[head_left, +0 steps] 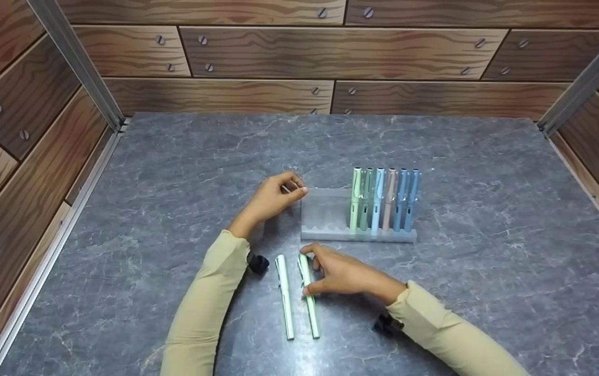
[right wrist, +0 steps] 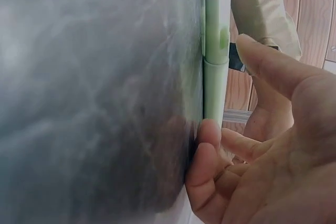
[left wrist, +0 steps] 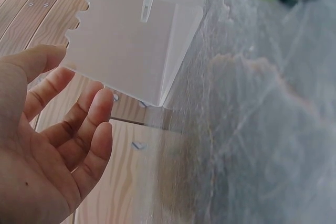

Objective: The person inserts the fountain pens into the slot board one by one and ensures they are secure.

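My left hand (head_left: 274, 197) pinches the upper left corner of a clear plastic pen stand (head_left: 325, 209) between thumb and forefinger. In the left wrist view the stand's notched panel (left wrist: 121, 40) shows, the other fingers loosely bent below it. My right hand (head_left: 343, 272) is at a light green capped pen (head_left: 310, 313) lying on the table, its fingertips at the cap end. In the right wrist view the thumb (right wrist: 257, 56) stands slightly off the pen (right wrist: 216, 40). Left of it lies a second light green pen (head_left: 285, 300), roughly parallel.
Several pens stand in the right part of the stand: light green (head_left: 354, 198), dark green (head_left: 366, 201), light blue (head_left: 378, 198), brownish pink (head_left: 389, 201) and two blue (head_left: 411, 201). The grey marbled table (head_left: 200, 156) is bordered by wood-patterned walls (head_left: 299, 52) and metal posts (head_left: 77, 62).
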A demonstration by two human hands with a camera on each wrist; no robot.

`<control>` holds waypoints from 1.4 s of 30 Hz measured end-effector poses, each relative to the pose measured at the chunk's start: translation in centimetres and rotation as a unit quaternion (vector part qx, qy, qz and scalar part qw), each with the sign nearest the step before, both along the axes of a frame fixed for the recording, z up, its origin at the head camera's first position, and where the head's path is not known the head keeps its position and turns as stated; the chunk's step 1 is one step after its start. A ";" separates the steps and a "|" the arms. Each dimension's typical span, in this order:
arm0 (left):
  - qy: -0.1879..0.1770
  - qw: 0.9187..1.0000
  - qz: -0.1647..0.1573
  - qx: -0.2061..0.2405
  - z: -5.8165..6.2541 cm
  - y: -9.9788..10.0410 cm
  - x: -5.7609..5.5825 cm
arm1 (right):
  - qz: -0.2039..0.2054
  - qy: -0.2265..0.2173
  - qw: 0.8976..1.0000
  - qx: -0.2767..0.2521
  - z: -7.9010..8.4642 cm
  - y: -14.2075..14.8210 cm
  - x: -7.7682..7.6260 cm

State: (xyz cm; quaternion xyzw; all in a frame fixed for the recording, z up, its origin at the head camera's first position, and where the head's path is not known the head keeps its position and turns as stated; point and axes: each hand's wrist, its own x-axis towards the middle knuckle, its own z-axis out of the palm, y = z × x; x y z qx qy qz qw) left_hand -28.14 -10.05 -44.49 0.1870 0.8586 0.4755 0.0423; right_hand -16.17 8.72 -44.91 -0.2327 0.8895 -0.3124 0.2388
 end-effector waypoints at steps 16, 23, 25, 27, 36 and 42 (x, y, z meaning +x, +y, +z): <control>0.002 1.000 -0.002 -0.003 -0.1 0.0 -0.1 | -0.008 0.035 0.998 0.061 0.1 -0.9 -0.2; -0.008 1.000 -0.003 0.008 -0.1 -0.1 0.0 | -0.012 0.008 1.000 0.023 0.1 -0.6 -0.4; -0.009 1.000 -0.004 0.006 -0.1 -0.1 0.0 | -0.005 -0.003 1.000 0.002 0.3 -0.3 -0.6; -0.011 1.000 -0.004 0.004 0.0 -0.1 0.0 | 0.006 -0.018 0.999 -0.027 0.4 0.0 -0.7; -0.015 1.000 -0.006 0.007 0.0 -0.1 0.0 | 0.001 -0.092 0.986 -0.139 1.0 1.0 -1.1; -0.022 1.000 -0.004 0.012 0.0 -0.1 0.0 | 0.002 -0.109 0.975 -0.191 1.8 1.9 -1.4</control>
